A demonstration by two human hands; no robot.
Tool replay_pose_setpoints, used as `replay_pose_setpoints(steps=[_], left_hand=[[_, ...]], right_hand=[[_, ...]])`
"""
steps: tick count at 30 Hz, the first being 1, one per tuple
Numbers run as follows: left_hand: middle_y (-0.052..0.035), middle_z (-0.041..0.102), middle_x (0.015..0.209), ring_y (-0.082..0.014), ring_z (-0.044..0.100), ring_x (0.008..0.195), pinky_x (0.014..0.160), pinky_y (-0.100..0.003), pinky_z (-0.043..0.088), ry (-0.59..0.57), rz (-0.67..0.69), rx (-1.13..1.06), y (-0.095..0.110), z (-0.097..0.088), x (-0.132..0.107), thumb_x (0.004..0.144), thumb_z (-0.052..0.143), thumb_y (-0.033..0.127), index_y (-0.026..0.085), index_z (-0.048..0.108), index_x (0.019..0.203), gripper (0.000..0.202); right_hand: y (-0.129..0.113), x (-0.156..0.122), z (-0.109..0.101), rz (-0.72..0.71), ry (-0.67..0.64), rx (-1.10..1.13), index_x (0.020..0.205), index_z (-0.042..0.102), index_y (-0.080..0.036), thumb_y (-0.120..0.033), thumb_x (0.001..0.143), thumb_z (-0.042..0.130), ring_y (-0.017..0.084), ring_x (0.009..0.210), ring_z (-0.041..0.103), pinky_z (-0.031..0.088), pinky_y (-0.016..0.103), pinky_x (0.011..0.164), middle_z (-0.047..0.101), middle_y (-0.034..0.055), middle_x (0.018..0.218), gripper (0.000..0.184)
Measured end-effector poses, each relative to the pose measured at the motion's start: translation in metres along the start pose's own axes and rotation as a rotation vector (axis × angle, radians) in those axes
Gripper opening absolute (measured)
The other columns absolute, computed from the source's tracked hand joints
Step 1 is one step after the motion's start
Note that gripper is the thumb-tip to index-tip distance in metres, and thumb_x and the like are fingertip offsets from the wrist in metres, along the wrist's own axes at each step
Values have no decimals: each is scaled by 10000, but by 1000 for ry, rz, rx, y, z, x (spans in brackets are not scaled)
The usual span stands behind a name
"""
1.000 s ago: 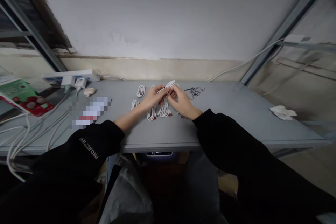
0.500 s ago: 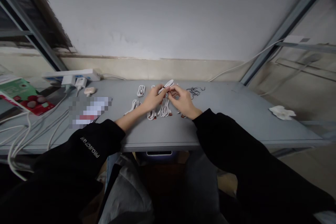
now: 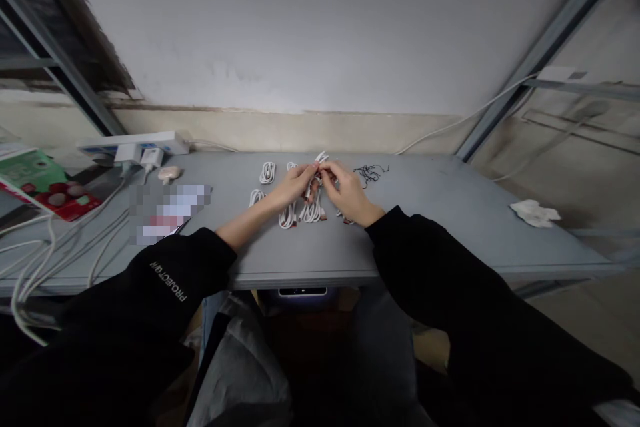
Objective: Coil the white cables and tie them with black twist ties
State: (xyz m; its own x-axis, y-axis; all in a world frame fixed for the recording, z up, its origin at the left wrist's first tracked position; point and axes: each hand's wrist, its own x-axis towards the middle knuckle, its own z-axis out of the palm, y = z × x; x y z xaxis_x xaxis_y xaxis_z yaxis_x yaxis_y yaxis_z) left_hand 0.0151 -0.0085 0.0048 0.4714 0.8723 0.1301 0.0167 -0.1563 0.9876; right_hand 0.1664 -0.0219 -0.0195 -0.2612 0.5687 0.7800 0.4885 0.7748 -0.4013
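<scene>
Left hand [image 3: 296,185] pinching bundled white cable [image 3: 321,156]; right hand [image 3: 347,192] close against it, grip unclear. Slackened pinch could let loops spring open.

Free tabletop [image 3: 450,213] between black strings [image 3: 369,174] and tissue [image 3: 535,213]; cable coils [image 3: 267,173] in the way leftward

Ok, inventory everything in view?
Desk: one, grey, centre
Wall: one, pale, back
Cable bundles: at least five, white, on desk
Held bundle: one, white, centre
Strands: several, black, right of bundles
Crumpled tissue: one, white, right
Power strip: one, white, back left
Plugs: two, white, in strip
Cords: several, white, left
Box: one, green-red, far left
Small case: one, beige, near strip
Pixelated item: one, pale, left
Left hand: one, bare, holding bundle
Right hand: one, bare, beside left
Sleeves: two, black, foreground
</scene>
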Motion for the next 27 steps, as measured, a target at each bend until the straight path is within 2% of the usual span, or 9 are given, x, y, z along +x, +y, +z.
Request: replay_pose_setpoints(steps=[5, 8, 12, 19, 23, 27], left_hand=[[20, 469, 495, -74, 435, 367, 405, -212, 287, 14, 30, -35, -3, -1, 2, 933, 498, 459, 166, 522, 660, 401], [29, 474, 505, -60, 423, 356, 398, -206, 257, 20, 36, -47, -4, -2, 3, 928, 516, 456, 163, 529, 693, 375], [26, 466, 507, -66, 444, 366, 404, -209, 273, -3, 51, -36, -5, -1, 3, 936, 500, 453, 170, 490, 646, 405], [32, 440, 491, -71, 430, 378, 409, -213, 292, -13, 96, 0, -8, -2, 4, 930, 498, 481, 168, 517, 686, 397], [39, 430, 506, -62, 433, 395, 411, -202, 308, -35, 104, 2, -9, -3, 4, 903, 527, 525, 174, 478, 663, 428], [47, 447, 560, -40, 413, 386, 396, -197, 282, -17, 76, -20, -8, -3, 4, 906, 534, 508, 170, 456, 685, 412]], right_hand=[[0, -1, 0, 10, -27, -8, 1005, 565, -233, -250, 922, 505, 174, 720, 541, 485, 346, 709, 599, 36, 864, 104], [0, -1, 0, 5, -19, -12, 983, 567, -233, -226, 898, 536, 164, 691, 524, 479, 338, 687, 591, 28, 854, 91], [-2, -1, 0, -12, 19, -15, 872, 547, -226, -193, 908, 501, 169, 720, 528, 463, 329, 691, 556, 20, 796, 68], [-6, 0, -1, -2, 11, -17, 826, 497, -219, -152, 867, 524, 150, 710, 503, 445, 310, 683, 532, 11, 800, 82], [-5, -1, 1, 30, 37, -31, 828, 490, -218, -159, 880, 504, 149, 714, 509, 448, 314, 687, 543, 8, 796, 79], [0, -2, 4, 35, 64, 57, 902, 506, -210, -214, 933, 467, 141, 695, 558, 469, 309, 669, 577, 6, 794, 50]])
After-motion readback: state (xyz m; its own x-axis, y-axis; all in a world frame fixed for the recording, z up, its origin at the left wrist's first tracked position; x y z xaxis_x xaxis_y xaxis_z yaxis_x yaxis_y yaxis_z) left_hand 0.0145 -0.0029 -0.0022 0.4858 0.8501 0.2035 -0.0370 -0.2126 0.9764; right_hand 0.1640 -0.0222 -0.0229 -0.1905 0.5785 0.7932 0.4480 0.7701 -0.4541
